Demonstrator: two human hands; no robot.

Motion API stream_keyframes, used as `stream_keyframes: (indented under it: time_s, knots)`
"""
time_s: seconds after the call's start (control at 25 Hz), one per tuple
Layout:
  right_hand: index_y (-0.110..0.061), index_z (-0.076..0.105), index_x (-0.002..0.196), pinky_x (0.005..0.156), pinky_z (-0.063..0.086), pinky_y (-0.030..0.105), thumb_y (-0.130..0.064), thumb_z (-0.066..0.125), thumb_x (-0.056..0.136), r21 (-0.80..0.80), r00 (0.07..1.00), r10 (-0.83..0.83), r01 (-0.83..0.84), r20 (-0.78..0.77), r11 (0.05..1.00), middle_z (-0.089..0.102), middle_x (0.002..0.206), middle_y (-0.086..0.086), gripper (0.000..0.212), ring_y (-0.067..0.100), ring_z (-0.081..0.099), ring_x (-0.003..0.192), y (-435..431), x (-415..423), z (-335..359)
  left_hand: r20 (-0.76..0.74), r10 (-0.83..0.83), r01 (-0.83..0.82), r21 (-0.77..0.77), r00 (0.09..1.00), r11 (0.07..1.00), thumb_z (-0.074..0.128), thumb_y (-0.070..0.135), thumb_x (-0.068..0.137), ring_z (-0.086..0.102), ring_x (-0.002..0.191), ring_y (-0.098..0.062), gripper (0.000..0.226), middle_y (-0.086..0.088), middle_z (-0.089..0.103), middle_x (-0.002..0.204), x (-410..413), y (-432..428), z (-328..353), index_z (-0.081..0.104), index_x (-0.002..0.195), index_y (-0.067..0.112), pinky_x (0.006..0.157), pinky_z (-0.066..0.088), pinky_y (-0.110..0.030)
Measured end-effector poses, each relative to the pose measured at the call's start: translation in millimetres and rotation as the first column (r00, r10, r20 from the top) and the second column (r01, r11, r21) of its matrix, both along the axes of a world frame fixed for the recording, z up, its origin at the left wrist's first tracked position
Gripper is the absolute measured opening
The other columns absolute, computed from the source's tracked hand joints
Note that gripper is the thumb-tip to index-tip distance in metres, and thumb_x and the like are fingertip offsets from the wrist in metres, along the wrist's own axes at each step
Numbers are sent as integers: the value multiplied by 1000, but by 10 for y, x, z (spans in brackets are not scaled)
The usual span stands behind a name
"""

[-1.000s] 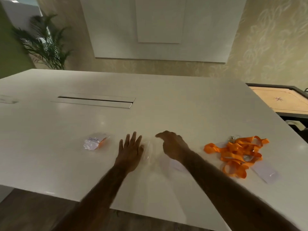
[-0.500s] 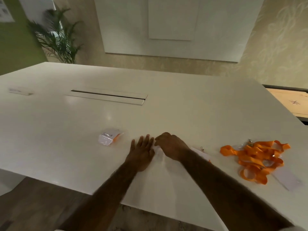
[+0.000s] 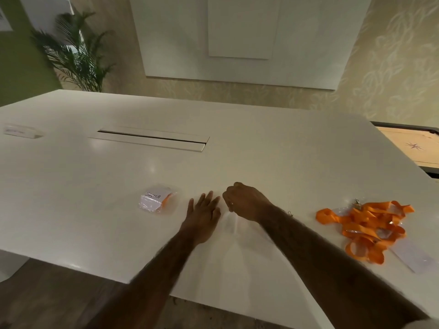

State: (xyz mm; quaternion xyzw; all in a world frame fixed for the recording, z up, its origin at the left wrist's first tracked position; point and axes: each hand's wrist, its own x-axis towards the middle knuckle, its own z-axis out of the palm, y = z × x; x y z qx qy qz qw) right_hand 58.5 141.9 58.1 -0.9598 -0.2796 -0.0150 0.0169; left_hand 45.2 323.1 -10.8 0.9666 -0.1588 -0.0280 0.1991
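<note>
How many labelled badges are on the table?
1: the badge just left of the left hand. The lanyard pile at right may hide more.

White table [image 3: 237, 148] — labelled badge [image 3: 154, 201], clear sleeve [image 3: 231, 222], orange lanyards [image 3: 365, 225]

Only one piece of writing can be read here: a handwritten word in dark ink on the white name card [image 3: 152, 200], which lies in a clear sleeve with an orange strip on the worktop [image 3: 261, 150]. It looks like "Sayma", though the last letters are uncertain. Far to the left, a small white placard [image 3: 21, 131] carries a line of writing too blurred to read. The paper [image 3: 4, 20] on the green wall is just as illegible.
</note>
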Motion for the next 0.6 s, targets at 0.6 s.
stream_keyframes:
  time_s: [0.6]
  knots:
    - [-14,68,81,67,51,30,-2,59,86,150,971,-68,105,-229,983,67,85,-5,16,16,63,80,28,215,196,29,27,-7,-526,999,850,46,77,85,65,86,8,55,31,71,90,12,253,173,75,98,32,73,45,-15]
